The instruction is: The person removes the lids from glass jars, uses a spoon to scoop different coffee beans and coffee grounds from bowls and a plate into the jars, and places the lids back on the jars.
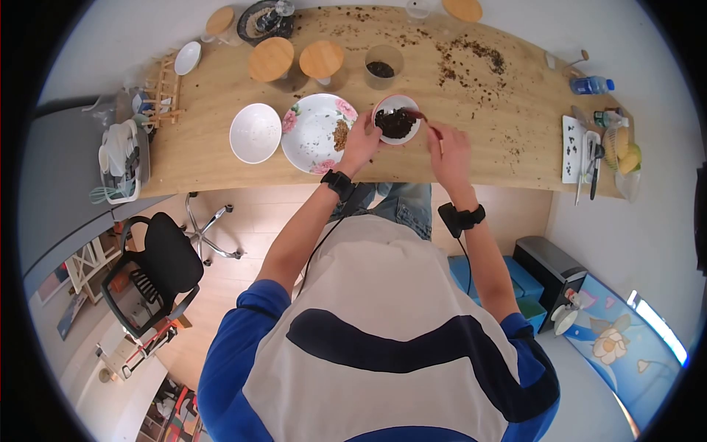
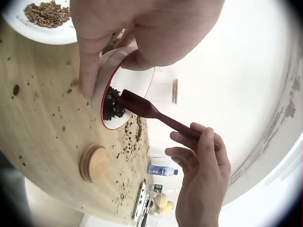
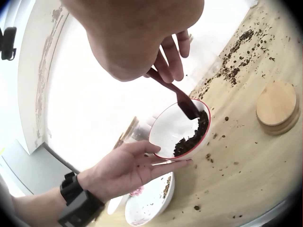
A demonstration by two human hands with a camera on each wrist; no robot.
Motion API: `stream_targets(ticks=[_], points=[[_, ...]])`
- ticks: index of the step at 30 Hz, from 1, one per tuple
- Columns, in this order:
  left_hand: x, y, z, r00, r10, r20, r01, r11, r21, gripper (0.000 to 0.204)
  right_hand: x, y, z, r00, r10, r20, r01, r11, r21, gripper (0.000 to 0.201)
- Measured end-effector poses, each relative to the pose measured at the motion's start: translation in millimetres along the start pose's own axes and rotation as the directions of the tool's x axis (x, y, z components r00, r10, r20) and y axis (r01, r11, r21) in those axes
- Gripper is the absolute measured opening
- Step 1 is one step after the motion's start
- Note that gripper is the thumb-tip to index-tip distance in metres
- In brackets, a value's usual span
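Note:
A white bowl with a red rim (image 3: 170, 124) stands tilted, held at its side by my left hand (image 1: 359, 146). In the left wrist view that hand's fingers and thumb grip the bowl. Dark crumbly leaf-like bits (image 1: 395, 124) lie in the low side of it. My right hand (image 1: 450, 153) holds the handle of a dark red-brown scoop (image 2: 138, 105). The scoop's broad end reaches into the bowl, right at the dark bits. In the right wrist view the back of my right hand covers much of the handle.
Left of the bowl stand a flowered plate (image 1: 313, 121) with brown grains (image 1: 340, 136) and a white bowl (image 1: 255, 133). Behind are an open jar (image 1: 382, 68) of dark bits and wooden-lidded jars (image 1: 322, 60). Dark crumbs (image 1: 471, 60) litter the table; a water bottle (image 1: 589, 85) lies right.

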State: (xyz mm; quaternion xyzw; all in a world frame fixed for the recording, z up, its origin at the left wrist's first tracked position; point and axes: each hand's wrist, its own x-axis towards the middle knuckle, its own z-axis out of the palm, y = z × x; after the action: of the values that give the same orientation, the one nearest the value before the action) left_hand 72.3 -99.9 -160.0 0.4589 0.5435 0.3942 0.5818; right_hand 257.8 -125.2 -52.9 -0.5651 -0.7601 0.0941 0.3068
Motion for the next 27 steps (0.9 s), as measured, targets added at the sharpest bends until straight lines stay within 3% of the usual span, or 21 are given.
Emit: stream_targets(ticks=[4, 6, 8, 10, 12, 14, 15, 17, 18, 20, 27], points=[[-3.2, 3.5, 1.7, 0.999, 0.038, -0.007, -0.038, 0.999, -0.007, 0.042, 1.4, 2.5, -1.5, 0.984, 0.176, -0.018, -0.176, 0.984, -0.020, 0.012], [-5.9, 15.4, 2.0, 1.000, -0.020, -0.017, 0.020, 1.000, -0.025, 0.041, -1.4, 7.6, 6.2, 0.975, 0.222, 0.010, -0.222, 0.975, -0.025, 0.014], [-5.6, 18.3, 1.7, 0.999, 0.017, -0.042, -0.015, 0.999, 0.041, 0.041, -3.6, 11.9, 16.5, 0.825, 0.555, 0.111, -0.555, 0.757, 0.345, 0.020], [-6.9, 22.9, 1.8, 0.997, 0.054, -0.058, -0.047, 0.994, 0.102, 0.041, -4.4, 16.9, 20.6, 0.790, 0.596, 0.144, -0.599, 0.698, 0.393, 0.023], [-12.3, 48.4, 0.6, 0.999, -0.044, -0.027, 0.045, 0.998, 0.046, 0.038, -5.0, 21.6, 25.6, 0.750, 0.638, 0.176, -0.640, 0.633, 0.436, 0.026], [-13.1, 48.9, 1.5, 0.999, -0.024, -0.047, 0.028, 0.996, 0.090, 0.035, -7.7, 27.6, 34.0, 0.594, 0.729, 0.341, -0.719, 0.290, 0.631, 0.027], [-12.8, 49.2, 1.4, 0.998, -0.001, -0.069, 0.010, 0.991, 0.134, 0.033, -9.4, 31.6, 38.7, 0.593, 0.729, 0.341, -0.719, 0.289, 0.632, 0.027], [-14.9, 49.7, 2.8, 0.996, -0.003, -0.089, 0.016, 0.988, 0.152, 0.030, -12.2, 37.0, 45.9, 0.521, 0.689, 0.504, -0.672, -0.034, 0.740, 0.028], [-15.6, 50.0, 3.0, 0.994, -0.003, -0.109, 0.022, 0.986, 0.166, 0.028, -13.2, 38.8, 48.8, 0.520, 0.689, 0.505, -0.671, -0.036, 0.740, 0.028], [-14.0, 46.0, 1.7, 0.994, 0.028, -0.104, -0.007, 0.979, 0.202, 0.028, -15.4, 41.4, 53.1, 0.523, 0.616, 0.588, -0.582, -0.246, 0.775, 0.028], [-14.0, 47.9, 1.7, 0.994, 0.049, -0.096, -0.032, 0.984, 0.174, 0.032, -19.8, 54.1, 61.9, 0.543, 0.526, 0.655, -0.536, -0.384, 0.752, 0.029]])
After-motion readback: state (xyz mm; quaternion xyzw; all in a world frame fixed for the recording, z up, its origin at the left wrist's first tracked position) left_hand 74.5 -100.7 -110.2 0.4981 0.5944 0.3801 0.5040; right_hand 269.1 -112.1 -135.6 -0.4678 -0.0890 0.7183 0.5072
